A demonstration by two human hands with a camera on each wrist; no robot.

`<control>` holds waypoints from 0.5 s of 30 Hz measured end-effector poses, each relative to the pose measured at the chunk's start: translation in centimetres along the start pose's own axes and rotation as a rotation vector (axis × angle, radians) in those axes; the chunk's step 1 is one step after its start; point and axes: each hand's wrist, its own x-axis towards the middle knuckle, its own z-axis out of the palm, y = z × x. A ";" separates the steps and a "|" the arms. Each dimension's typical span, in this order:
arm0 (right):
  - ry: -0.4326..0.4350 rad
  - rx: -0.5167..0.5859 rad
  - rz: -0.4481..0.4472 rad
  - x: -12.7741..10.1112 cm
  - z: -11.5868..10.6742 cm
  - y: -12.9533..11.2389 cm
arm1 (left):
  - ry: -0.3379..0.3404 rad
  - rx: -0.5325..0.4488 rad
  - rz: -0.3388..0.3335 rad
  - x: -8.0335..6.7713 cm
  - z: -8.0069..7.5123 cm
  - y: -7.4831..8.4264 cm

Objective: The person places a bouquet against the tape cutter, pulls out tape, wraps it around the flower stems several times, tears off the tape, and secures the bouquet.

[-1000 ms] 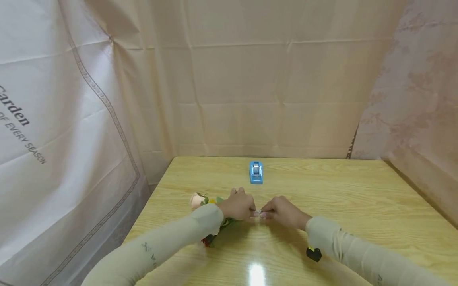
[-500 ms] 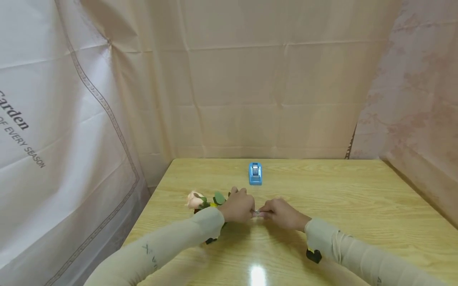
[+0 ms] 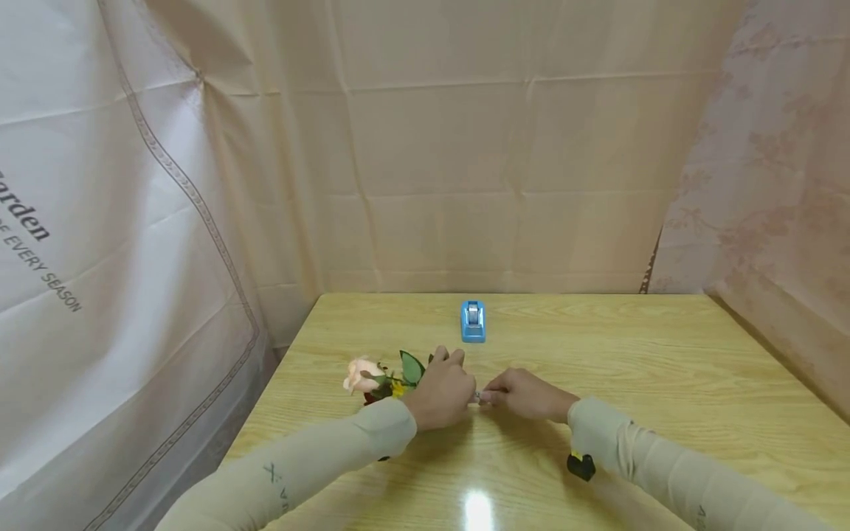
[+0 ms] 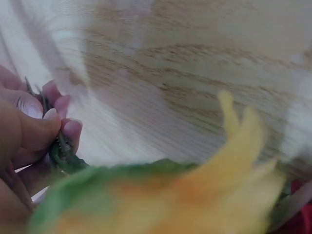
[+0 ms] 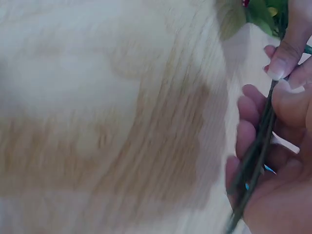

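A small bunch of flowers lies under and left of my left hand (image 3: 441, 389): a peach rose (image 3: 362, 375), a yellow flower (image 3: 398, 388) and green leaves (image 3: 412, 368). My left fingers grip the bunch at its stems. Just to the right, my right hand (image 3: 527, 394) pinches the dark green stems (image 5: 261, 136) between thumb and fingers, its thumb close to the left thumb. In the left wrist view the yellow petals (image 4: 214, 190) are blurred and near. A small pale, shiny bit shows between the fingertips in the head view; what it is, I cannot tell.
A blue tape dispenser (image 3: 474, 322) stands on the wooden table (image 3: 631, 354), beyond the hands. Pale curtains (image 3: 432, 147) hang behind the table and at both sides. A black and yellow object (image 3: 581, 466) hangs under the right sleeve.
My left hand has rolled, and the bunch has turned with it, so the rose and a leaf show more. The right hand stays nearly in place.
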 end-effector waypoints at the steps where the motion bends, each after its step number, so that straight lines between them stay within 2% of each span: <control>1: 0.009 -0.008 -0.006 0.0 0.0 0.1 | 0.000 0.010 0.002 0.0 0.0 0.1; 7: 0.090 -0.039 -0.022 0.1 0.2 0.5 | 0.000 0.020 0.009 0.1 0.1 0.3; 10: 0.119 -0.043 -0.017 0.1 0.4 0.5 | -0.027 -0.010 0.013 0.3 0.2 0.1; 12: 0.140 -0.062 -0.027 0.1 0.4 0.7 | -0.062 -0.095 0.013 0.7 0.3 -0.3; 15: 0.175 -0.106 -0.059 0.0 0.5 0.9 | -0.174 -0.302 -0.024 1.4 -0.2 -1.0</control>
